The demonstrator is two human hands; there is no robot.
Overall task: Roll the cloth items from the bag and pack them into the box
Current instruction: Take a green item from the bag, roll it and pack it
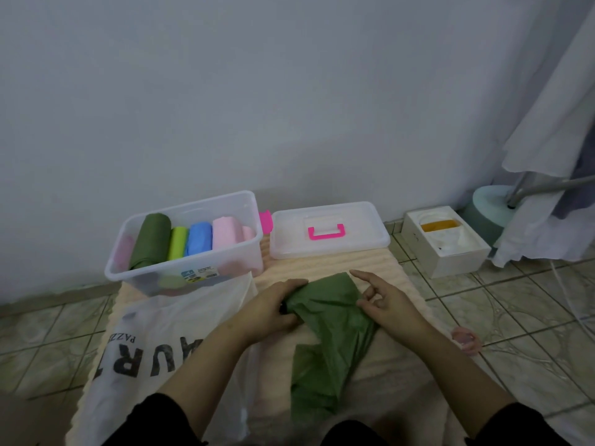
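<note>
A dark green cloth (pixel 331 333) lies lengthwise on a peach mat (pixel 380 268), its far end bunched up. My left hand (pixel 273 307) grips that far end from the left. My right hand (pixel 386 300) pinches the cloth's right edge with thumb and middle fingers, the index finger pointing out straight. The clear plastic box (pixel 225 262) stands at the back left with several rolled cloths inside: dark green (pixel 151 239), lime (pixel 178 247), blue (pixel 200 238) and pink (pixel 227 233). A white plastic bag (pixel 151 352) with dark lettering lies flat at the left, partly under the box.
The box's clear lid (pixel 328 233) with a pink handle lies behind the cloth. A white carton (pixel 446 243) sits on the tiled floor to the right, near a stand base (pixel 489 207) and hanging white fabric (pixel 553 156). A small pink object (pixel 465 339) lies right of the mat.
</note>
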